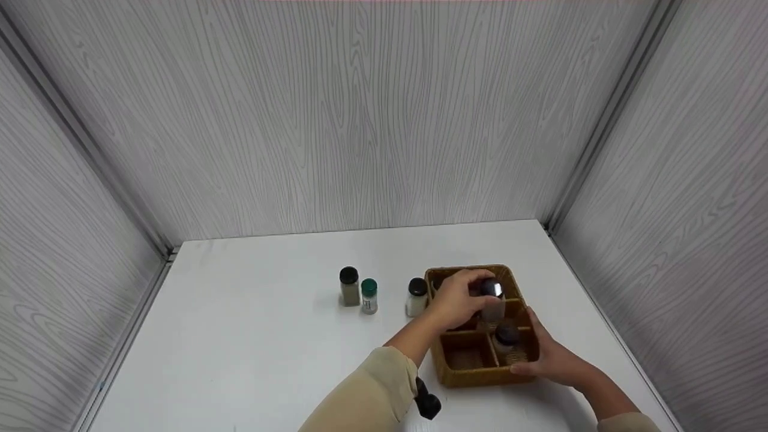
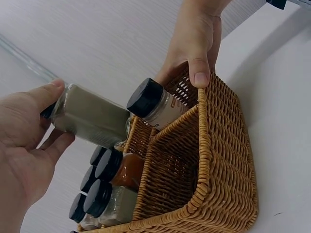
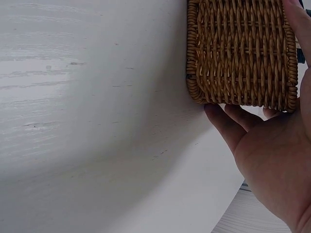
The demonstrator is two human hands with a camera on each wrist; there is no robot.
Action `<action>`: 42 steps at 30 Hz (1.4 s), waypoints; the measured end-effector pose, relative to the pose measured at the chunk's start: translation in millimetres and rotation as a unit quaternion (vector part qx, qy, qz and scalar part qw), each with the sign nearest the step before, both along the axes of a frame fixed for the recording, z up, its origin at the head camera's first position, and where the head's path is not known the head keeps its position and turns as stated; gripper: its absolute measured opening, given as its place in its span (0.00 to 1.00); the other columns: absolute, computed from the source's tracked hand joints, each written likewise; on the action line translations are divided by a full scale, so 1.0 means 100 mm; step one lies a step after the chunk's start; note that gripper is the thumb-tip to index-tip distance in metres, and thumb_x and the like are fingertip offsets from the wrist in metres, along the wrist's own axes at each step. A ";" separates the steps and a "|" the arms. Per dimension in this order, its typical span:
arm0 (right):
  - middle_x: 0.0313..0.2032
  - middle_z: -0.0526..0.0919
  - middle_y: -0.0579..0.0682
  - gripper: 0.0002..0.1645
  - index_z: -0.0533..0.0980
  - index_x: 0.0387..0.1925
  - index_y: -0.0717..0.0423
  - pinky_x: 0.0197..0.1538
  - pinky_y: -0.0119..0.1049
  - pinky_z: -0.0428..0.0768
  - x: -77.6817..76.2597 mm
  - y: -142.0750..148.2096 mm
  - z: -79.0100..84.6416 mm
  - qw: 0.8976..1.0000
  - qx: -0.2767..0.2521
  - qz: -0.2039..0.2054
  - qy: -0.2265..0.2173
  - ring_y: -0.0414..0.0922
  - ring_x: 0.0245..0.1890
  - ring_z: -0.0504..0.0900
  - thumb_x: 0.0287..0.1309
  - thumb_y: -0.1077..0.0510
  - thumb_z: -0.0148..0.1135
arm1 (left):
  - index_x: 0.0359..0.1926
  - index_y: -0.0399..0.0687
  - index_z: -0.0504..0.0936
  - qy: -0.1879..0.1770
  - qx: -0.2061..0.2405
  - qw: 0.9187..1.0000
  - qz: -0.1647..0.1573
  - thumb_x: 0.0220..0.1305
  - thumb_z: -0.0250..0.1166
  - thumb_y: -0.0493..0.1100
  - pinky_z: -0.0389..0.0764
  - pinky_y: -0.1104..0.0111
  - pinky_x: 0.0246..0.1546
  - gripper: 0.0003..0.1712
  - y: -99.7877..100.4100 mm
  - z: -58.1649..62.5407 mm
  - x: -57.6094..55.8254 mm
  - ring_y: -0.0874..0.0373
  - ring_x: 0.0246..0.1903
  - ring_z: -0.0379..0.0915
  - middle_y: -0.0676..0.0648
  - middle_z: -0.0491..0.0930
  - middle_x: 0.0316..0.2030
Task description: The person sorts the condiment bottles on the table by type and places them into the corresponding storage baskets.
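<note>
My left hand pinches a square glass spice jar near its dark cap, above the wicker basket. Grey-green powder fills this jar, which in the left wrist view overlaps the divider edge. My right hand grips the basket's right side, its thumb at the rim and fingers along the outer wall. Beside that thumb, a black-capped jar with pale contents stands in a compartment. A jar of orange-red spice and several other dark-capped jars fill another section; the near-left compartment holds no jar.
On the white table, left of the basket, stand a black-capped jar, a small green-capped jar and a black-capped jar with white contents close against the basket. Grey wood-grain panels enclose the back and sides.
</note>
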State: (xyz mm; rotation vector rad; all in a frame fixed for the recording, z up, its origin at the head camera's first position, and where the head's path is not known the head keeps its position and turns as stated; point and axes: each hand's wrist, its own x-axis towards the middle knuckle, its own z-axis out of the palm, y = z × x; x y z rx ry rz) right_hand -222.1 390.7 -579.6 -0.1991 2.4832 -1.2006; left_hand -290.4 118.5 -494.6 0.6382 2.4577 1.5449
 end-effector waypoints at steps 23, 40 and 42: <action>0.86 0.26 0.70 0.86 0.17 0.85 0.48 0.81 0.77 0.50 0.01 -0.01 -0.02 1.000 -0.007 0.005 0.015 0.75 0.85 0.35 0.62 0.47 0.81 | 0.71 0.57 0.81 0.110 -0.178 0.978 -0.012 0.75 0.72 0.55 0.83 0.67 0.64 0.28 0.20 -0.28 -0.04 0.58 0.67 0.79 0.51 0.80 0.69; 0.86 0.23 0.66 0.86 0.18 0.86 0.45 0.81 0.80 0.45 0.02 0.00 0.00 1.000 0.001 -0.005 0.001 0.75 0.85 0.30 0.62 0.44 0.81 | 0.75 0.57 0.76 0.139 -0.270 0.952 -0.023 0.79 0.65 0.56 0.84 0.68 0.65 0.29 0.27 -0.37 -0.05 0.59 0.68 0.79 0.51 0.76 0.71; 0.86 0.22 0.66 0.85 0.18 0.86 0.44 0.81 0.80 0.44 0.02 0.00 -0.01 1.000 0.001 -0.006 0.000 0.74 0.85 0.30 0.62 0.44 0.81 | 0.75 0.56 0.76 0.140 -0.275 0.951 -0.028 0.80 0.65 0.56 0.84 0.68 0.65 0.29 0.27 -0.39 -0.06 0.59 0.68 0.78 0.51 0.76 0.70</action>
